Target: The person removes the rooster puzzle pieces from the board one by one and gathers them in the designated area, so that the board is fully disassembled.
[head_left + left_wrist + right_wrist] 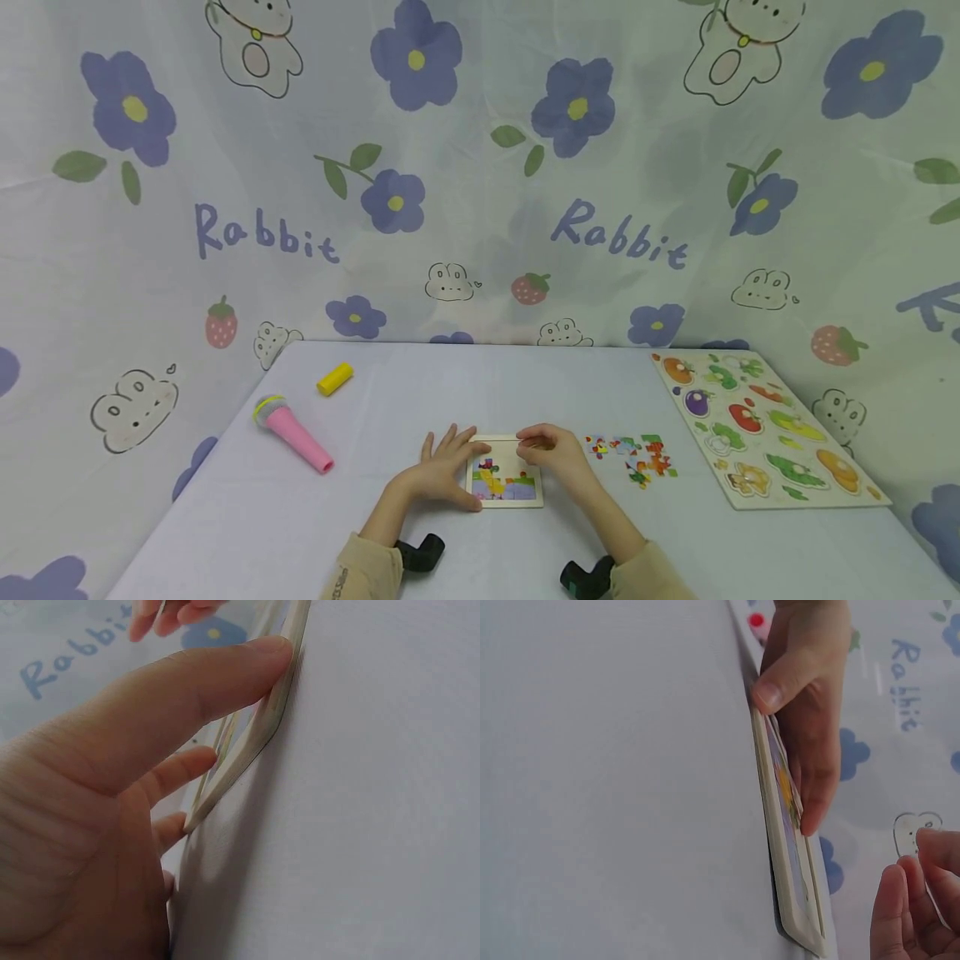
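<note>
A small wooden jigsaw puzzle tray (517, 503) lies on the table, its lower part filled with colourful pieces and its upper part bare. My left hand (444, 468) spans the tray's left side and holds it. The left thumb (244, 671) presses the near edge, while the fingertips reach the tray's left and far side. Above the tray's upper right corner, my right hand (556, 455) pinches a thin puzzle piece (162, 607) between thumb and fingers. Most of that piece is hidden by the fingers. Several loose puzzle pieces (651, 460) lie to the right of the right hand.
A large board with vegetable pictures (757, 446) lies at the right side of the table. On the left are a pink toy microphone (296, 433) and a yellow cylinder (335, 379). A printed curtain (480, 208) hangs behind the white table (225, 525).
</note>
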The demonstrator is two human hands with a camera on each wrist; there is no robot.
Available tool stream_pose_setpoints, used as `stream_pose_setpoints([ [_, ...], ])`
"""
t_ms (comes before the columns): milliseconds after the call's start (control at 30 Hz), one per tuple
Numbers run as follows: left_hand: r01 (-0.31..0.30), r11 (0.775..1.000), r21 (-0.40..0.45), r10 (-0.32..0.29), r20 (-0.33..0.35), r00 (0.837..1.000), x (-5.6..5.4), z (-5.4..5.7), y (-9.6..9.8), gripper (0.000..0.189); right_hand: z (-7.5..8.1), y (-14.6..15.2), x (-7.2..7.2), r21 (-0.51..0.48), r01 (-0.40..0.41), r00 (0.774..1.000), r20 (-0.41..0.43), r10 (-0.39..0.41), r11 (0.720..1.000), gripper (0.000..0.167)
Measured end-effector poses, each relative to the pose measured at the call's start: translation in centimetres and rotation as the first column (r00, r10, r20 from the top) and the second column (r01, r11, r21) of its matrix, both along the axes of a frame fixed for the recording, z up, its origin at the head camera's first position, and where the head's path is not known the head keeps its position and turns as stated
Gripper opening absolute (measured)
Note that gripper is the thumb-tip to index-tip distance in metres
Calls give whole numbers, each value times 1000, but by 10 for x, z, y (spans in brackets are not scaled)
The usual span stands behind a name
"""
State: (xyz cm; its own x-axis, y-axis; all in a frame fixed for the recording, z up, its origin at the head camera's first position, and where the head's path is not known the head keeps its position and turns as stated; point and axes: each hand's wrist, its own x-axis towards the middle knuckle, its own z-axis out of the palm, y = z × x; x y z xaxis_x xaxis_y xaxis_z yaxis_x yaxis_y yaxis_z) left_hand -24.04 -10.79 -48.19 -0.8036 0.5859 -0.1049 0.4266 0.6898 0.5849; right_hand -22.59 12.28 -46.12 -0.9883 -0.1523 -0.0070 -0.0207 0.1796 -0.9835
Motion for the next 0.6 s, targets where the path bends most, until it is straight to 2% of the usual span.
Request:
stream_pose_setpoints([
  [200,2,1000,-3,-2,2,1000,0,0,-1,79,-6,-10,-2,124,-112,993,-21,115,986,27],
  [300,3,1000,2,-3,5,1000,0,0,-1,79,-9,-16,-2,130,-158,986,-24,162,979,27],
  [467,6,1000,16,-7,18,1000,0,0,-1,79,-14,-23,-2,125,-185,981,-39,191,975,26],
  [533,10,1000,20,-10,17,1000,0,1,-1,80,-14,-25,-2,160,-182,980,-54,193,970,25],
  [600,11,1000,19,-11,16,1000,0,1,-1,83,-14,-27,-2,234,-174,978,-77,196,957,25],
])
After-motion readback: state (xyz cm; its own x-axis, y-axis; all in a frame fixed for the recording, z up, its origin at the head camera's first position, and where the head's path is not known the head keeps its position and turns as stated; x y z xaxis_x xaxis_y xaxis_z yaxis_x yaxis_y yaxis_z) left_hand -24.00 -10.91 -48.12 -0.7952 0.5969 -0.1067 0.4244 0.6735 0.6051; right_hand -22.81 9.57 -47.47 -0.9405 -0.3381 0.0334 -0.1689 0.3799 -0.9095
